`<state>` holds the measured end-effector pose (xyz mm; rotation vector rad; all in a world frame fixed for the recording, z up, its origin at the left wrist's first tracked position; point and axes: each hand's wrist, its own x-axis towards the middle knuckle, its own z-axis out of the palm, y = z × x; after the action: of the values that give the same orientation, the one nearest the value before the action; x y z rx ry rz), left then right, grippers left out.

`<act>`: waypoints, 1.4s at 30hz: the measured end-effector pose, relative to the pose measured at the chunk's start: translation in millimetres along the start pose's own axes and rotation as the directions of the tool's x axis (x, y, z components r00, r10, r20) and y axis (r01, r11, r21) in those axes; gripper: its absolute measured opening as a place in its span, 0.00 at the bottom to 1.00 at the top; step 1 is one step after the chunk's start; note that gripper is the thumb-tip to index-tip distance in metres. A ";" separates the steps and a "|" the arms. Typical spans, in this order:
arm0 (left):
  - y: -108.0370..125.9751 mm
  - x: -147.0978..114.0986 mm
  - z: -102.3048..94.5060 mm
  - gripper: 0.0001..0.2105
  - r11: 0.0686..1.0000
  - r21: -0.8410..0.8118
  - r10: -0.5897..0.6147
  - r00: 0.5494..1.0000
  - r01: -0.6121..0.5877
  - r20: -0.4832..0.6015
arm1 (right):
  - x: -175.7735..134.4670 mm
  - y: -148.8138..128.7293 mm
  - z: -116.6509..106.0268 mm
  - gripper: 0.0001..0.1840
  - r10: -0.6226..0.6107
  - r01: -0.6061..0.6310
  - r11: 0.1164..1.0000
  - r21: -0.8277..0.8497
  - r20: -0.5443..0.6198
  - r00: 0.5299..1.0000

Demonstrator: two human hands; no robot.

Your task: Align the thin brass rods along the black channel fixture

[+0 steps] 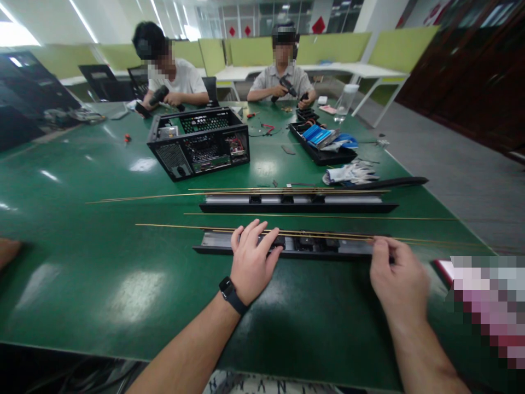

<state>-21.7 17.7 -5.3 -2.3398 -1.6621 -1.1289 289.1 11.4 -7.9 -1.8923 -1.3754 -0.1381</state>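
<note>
Patterned cloth [262, 383] is cut off at the near edge. Beyond it, the left hand [252, 265] rests with fingers spread over the near rail [311, 255]; at the rail's right end, the right hand [400, 279] appears to pinch the thin golden rods [328, 235] lying along it. This step looks like aligning the rods; the next move probably calls for a steady pinch. The left hand hides part of the rail, and how many rods are pinched is unclear.

The rods [320, 235] are gold, the channels [311, 254] black and silver, the tabletop [311, 323] green, the watch [232, 295] black.
</note>
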 end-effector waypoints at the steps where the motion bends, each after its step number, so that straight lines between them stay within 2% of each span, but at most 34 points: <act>1: -0.1 0.0 0.1 0.15 1.000 -0.001 0.001 1.000 -0.001 0.000 | 0.1 0.3 -0.1 0.25 0.003 -0.003 1.000 -0.006 -0.001 1.000; 3: -0.3 -0.1 0.3 0.15 1.000 -0.001 0.001 1.000 -0.001 -0.001 | -1.1 -3.1 -0.3 0.25 -0.014 0.014 1.000 0.005 0.013 1.000; 8: -0.5 -0.4 0.2 0.16 1.000 0.002 0.007 1.000 -0.007 -0.014 | -6.8 -15.0 0.1 0.25 -0.148 0.142 0.984 0.104 0.054 0.988; 15: -1.2 -0.8 1.7 0.16 1.000 -0.001 0.003 1.000 -0.003 -0.023 | -3.6 -5.2 0.6 0.25 -0.025 0.025 0.998 0.056 0.003 1.000; 21: -1.2 -0.5 1.5 0.16 1.000 0.000 -0.001 1.000 0.001 -0.013 | -5.9 -14.7 0.4 0.24 -0.177 0.165 0.976 0.140 0.078 0.981; 23: -1.4 -0.3 1.5 0.16 1.000 -0.003 0.001 1.000 -0.001 -0.016 | -6.4 -13.7 0.8 0.25 -0.145 0.132 0.981 0.145 0.079 0.986; 27: -1.4 0.1 1.4 0.16 1.000 -0.004 0.005 1.000 -0.005 -0.018 | -5.3 -7.5 0.6 0.26 -0.001 -0.003 0.997 0.078 0.051 0.999; 29: -1.1 0.2 1.4 0.16 1.000 -0.006 0.008 1.000 -0.008 -0.025 | -5.1 -7.7 0.2 0.26 -0.008 0.004 0.997 0.072 0.055 0.998; 35: -1.4 -0.4 2.0 0.16 1.000 -0.007 0.008 1.000 -0.008 -0.029 | -8.6 -17.8 0.0 0.24 -0.183 0.164 0.973 0.166 0.109 0.977; 42: -2.2 -0.8 2.9 0.16 1.000 -0.011 0.006 1.000 -0.006 -0.030 | -6.3 -12.4 -2.2 0.27 -0.032 0.024 0.995 0.097 0.082 0.996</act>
<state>-22.2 19.2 -8.7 -2.3203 -1.6425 -1.1690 276.7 6.6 -3.0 -1.8175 -1.4393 -0.0064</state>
